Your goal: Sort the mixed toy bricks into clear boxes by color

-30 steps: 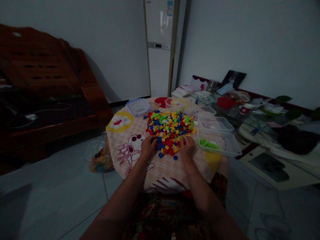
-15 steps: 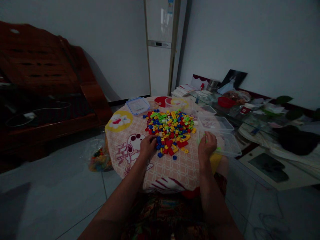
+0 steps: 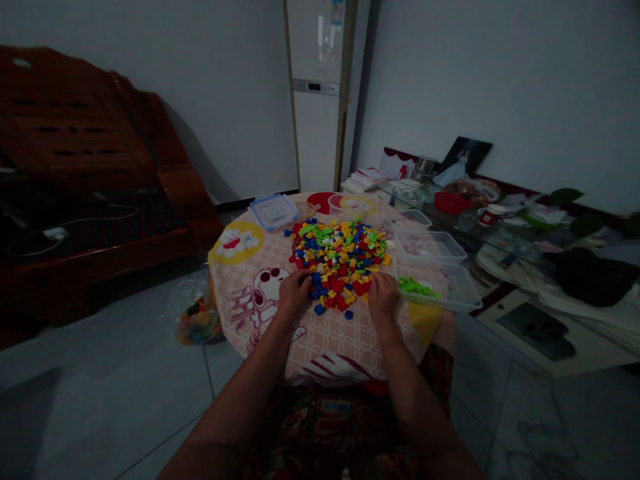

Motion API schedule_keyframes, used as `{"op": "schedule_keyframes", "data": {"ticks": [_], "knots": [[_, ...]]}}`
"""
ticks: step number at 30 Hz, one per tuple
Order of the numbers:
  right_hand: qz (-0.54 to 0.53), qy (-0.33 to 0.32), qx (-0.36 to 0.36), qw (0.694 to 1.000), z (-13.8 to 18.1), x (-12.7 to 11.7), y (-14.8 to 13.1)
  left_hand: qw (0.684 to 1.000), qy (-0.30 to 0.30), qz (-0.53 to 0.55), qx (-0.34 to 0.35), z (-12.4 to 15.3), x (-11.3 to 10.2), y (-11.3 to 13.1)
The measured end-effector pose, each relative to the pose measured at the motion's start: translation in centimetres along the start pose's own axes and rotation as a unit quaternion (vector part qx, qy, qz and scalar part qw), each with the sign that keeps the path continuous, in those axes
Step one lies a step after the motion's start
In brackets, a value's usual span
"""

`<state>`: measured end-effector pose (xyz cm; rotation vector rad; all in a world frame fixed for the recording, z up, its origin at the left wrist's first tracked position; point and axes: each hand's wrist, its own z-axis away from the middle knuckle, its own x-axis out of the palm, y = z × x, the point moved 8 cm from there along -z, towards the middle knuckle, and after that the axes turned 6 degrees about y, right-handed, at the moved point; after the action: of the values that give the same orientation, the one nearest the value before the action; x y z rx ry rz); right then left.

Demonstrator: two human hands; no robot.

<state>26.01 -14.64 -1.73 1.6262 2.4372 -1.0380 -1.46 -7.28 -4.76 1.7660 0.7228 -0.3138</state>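
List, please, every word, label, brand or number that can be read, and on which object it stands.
No text is readable here.
Sticker on the tall white unit: too small.
Control panel on that unit: marks too small.
Red-and-white cup: mark blurred.
Paper stack: too blurred.
Plastic blocks: no lettering can be made out.

Red, yellow, blue and green bricks (image 3: 345, 248) lie heaped on the table (image 3: 325, 343), thinning toward its near edge; green ones (image 3: 416, 287) lie in a box (image 3: 463, 288) near its right edge.
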Motion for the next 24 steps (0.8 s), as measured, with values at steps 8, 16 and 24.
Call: {"op": "schedule_keyframes", "data": {"ticks": [8,16,24], "knots": [[0.065,-0.153,0.006,0.986,1.0,2.8,-0.5,1.0,0.002,0.008,0.012,0.0,0.0,0.1],[0.051,-0.16,0.012,0.986,1.6,2.4,-0.5,1.0,-0.001,0.014,0.006,0.0,0.2,-0.3],[0.052,-0.162,0.021,0.985,1.5,2.3,-0.5,1.0,-0.006,0.009,0.004,-0.1,0.2,-0.2]]}}
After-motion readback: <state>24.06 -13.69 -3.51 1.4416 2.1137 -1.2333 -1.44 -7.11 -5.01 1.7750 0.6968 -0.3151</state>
